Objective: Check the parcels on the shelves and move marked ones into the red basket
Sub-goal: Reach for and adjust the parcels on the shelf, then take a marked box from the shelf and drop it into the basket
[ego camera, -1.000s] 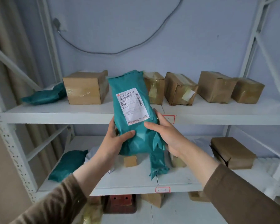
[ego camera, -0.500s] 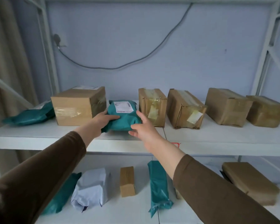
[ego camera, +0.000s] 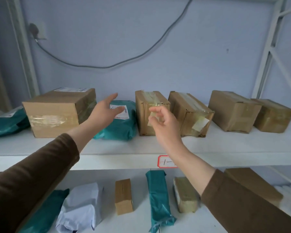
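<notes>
While both hands (ego camera: 106, 111) (ego camera: 165, 121) hover empty, fingers loose, five brown boxes (ego camera: 59, 111) and two teal bags (ego camera: 121, 126) line the upper shelf (ego camera: 208, 148).

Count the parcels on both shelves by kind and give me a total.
Brown cardboard boxes: 8, such as the big box on the top shelf
Teal plastic bags: 4, such as the labelled bag
White plastic bags: 1
Total: 13

I am facing an upper shelf (ego camera: 225, 148) bearing five boxes and two teal bags; the lower shelf (ego camera: 138, 222) is carrying boxes and bags.
</notes>
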Motion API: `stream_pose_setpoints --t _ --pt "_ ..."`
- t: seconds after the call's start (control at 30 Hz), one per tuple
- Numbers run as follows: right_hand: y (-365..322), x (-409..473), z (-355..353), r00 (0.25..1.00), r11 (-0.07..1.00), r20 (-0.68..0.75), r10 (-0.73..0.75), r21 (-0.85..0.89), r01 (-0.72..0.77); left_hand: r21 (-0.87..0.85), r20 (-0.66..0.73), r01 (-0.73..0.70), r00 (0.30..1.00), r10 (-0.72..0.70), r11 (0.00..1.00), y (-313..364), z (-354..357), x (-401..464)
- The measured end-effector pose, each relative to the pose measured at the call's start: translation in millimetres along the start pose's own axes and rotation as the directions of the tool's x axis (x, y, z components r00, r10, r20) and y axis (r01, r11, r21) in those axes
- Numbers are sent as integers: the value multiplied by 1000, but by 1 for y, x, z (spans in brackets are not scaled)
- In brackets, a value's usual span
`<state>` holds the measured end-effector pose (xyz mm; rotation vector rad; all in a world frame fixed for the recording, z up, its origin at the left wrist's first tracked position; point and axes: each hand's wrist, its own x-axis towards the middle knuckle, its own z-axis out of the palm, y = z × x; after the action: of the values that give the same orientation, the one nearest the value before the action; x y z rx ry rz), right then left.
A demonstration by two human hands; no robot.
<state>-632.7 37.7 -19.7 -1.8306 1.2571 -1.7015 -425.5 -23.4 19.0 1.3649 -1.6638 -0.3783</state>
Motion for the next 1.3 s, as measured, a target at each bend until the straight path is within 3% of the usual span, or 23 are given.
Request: stream_pose_setpoints --t 0.07,0.17,0.27,0.33,0.43,0.63,0.9,1.07,1.3 --pt "7 20 -11 987 998 -155 -40 33 46 -243 48 17 999 -5 970 18 8 7" --pt "14 45 -22 976 995 -215 46 99 -25 -502 207 185 974 -91 845 41 29 20" --pt "21 66 -24 955 946 -69 287 179 -272 -575 329 292 938 -111 764 58 53 20" --pt "26 75 -21 895 879 80 439 168 -447 -603 366 346 921 -136 719 57 67 19" --pt "36 79 -18 823 807 207 529 177 -563 -612 364 383 913 -184 691 53 74 11" --pt "32 32 -33 890 841 195 411 295 -453 -631 257 227 963 -76 742 59 70 -36" --pt "-12 -91 -97 969 789 77 233 568 -235 -758 -14 -83 994 111 647 90 71 -188" --pt "-9 -192 -151 982 832 60 181 523 -186 -782 -48 -57 998 31 620 92 88 -295" --pt "9 -302 -186 959 827 162 234 486 -284 -687 1 72 995 -99 723 84 120 -386"
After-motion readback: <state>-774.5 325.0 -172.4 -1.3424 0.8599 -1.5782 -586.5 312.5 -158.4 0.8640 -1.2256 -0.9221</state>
